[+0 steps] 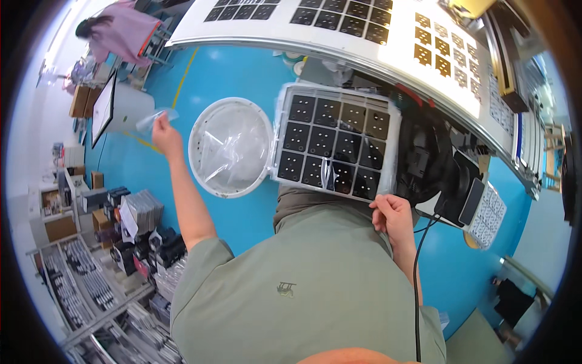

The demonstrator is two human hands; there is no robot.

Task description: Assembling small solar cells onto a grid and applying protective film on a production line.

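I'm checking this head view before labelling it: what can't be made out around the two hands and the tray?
- Left hand: it pinches a clear film scrap, too blurred to make out.
- Right hand: fingertips curl under the tray edge, so the grip is hidden.
- White bin: crumpled clear plastic veils its contents.
- Tray's near underside: hidden by the person's green shirt.
- Black equipment right of the tray: too dark to identify.

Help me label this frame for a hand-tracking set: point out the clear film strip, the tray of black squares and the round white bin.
clear film strip (154,117), head view, middle of the strip.
tray of black squares (339,147), head view, a central square.
round white bin (197,124), head view, left rim.
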